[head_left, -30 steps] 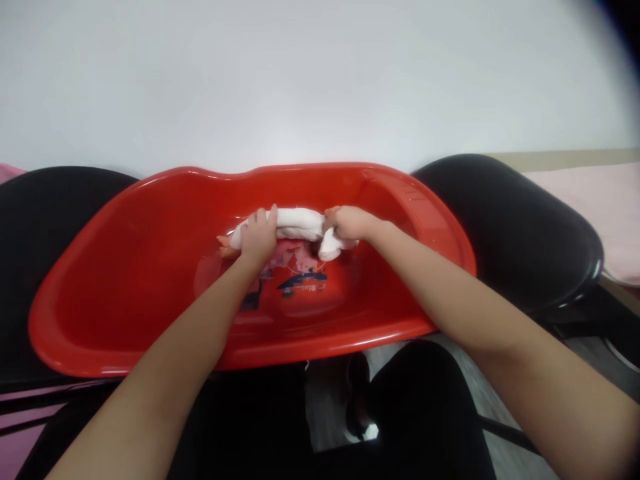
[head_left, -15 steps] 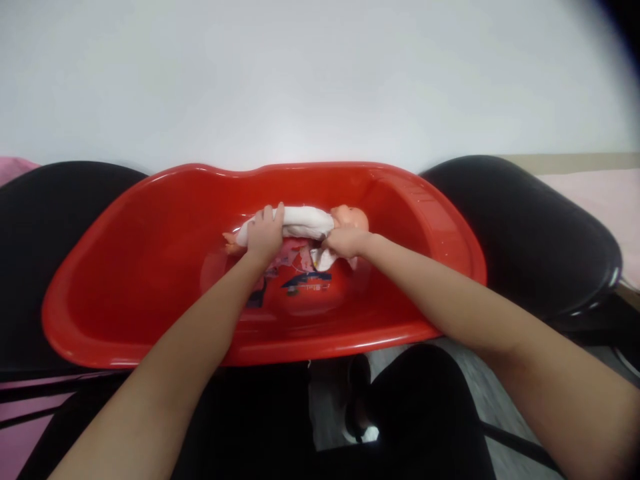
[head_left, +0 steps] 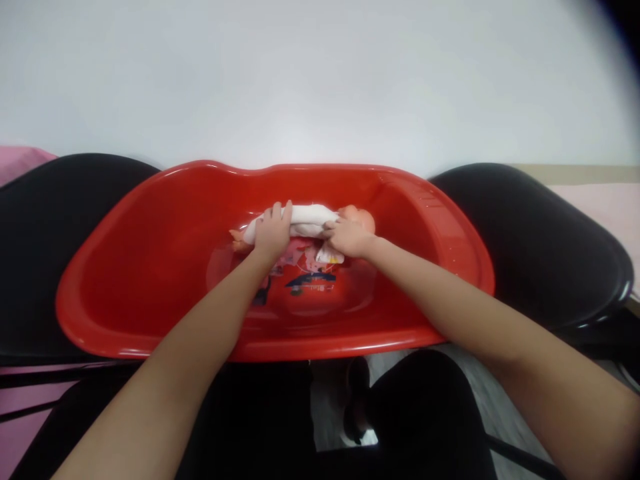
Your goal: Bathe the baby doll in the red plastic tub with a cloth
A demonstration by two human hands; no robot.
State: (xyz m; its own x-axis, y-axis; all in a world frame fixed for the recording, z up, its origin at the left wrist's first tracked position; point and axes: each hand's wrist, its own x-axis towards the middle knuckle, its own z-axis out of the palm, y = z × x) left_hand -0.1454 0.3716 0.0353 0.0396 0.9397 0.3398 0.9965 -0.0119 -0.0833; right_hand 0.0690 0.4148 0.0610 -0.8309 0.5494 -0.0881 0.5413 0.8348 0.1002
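Beyond both your grips rises a pale wall [head_left: 300,80], the largest thing before you. Below it, the red baby bathtub [head_left: 115,267] surrounds your grips on all sides, its near rim running beneath your forearms. Well out to the left of your left grip is 1 black seat [head_left: 60,220], and well out to the right of your right grip is another, the right black seat [head_left: 550,253]; the 2 ends of the tub overlap them in view. Your black-clad legs [head_left: 425,413] are on the near side of the tub, below your grips. Farther right than the right seat lies a pale pink cloth [head_left: 600,207].

The baby doll [head_left: 313,213] is inside the tub, lying lengthwise under and between your 2 grips. It wears white clothing [head_left: 305,230]. Its head [head_left: 363,217] lies just beyond and to the right of your right grip, and its feet [head_left: 239,240] stick out to the left of your left grip.

Your left grip [head_left: 273,230] is curled closed over the doll's lower body. Your right grip [head_left: 347,238] rests with bent fingers by the doll's neck; you cannot tell whether it is pinching anything. Nearer you, between the grips, a printed picture [head_left: 310,280] marks the tub floor. Smallest, a white cloth flap [head_left: 330,255] with a yellow mark hangs just below your right fingertips.
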